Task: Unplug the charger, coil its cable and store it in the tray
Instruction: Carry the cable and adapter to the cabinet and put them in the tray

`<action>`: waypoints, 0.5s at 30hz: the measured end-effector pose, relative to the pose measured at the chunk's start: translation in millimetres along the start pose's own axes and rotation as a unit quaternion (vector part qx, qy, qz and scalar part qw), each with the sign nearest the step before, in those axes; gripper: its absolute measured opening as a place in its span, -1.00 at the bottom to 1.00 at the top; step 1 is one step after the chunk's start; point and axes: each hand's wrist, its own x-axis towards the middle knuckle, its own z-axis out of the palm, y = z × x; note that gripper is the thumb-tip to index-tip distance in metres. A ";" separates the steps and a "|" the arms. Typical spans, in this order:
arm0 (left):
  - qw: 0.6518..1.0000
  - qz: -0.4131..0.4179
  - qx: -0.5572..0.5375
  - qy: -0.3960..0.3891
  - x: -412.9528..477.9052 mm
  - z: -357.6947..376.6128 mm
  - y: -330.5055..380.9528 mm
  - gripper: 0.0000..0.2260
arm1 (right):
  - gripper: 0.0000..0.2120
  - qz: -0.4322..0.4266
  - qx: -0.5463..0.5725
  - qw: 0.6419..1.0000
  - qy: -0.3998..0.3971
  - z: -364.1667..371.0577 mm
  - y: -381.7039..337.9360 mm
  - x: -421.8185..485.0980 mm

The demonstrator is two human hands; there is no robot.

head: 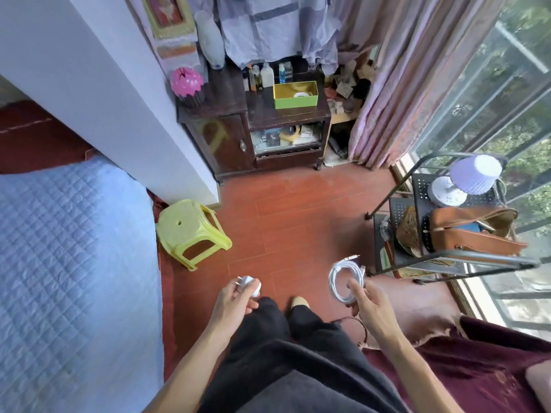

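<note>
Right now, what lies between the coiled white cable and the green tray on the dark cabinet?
Head view: between coiled white cable and green tray, only bare reddish floor planks and the dark wooden cabinet's front.

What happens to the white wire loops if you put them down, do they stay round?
Probably floppy: the coiled cable seems to hold its loops because the right hand pinches them together. No tie is visible, so it would likely spring open. It looks thin and light, held by a few fingers.
</note>
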 end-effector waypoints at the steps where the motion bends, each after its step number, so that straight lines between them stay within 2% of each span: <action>1: 1.000 0.001 -0.003 0.000 8.8 0.0 8.1 -0.73 | -0.61 -0.005 -0.003 1.000 -0.001 0.9 -8.9 10.7; 10: 0.998 -0.002 -0.055 0.007 94.4 -16.6 53.8 -0.78 | -0.54 -0.021 -0.011 1.000 -0.002 37.5 -77.9 104.0; 15: 0.999 -0.001 -0.051 -0.007 159.3 -41.4 95.6 -0.63 | -0.54 -0.018 -0.001 1.000 0.011 62.1 -124.2 157.3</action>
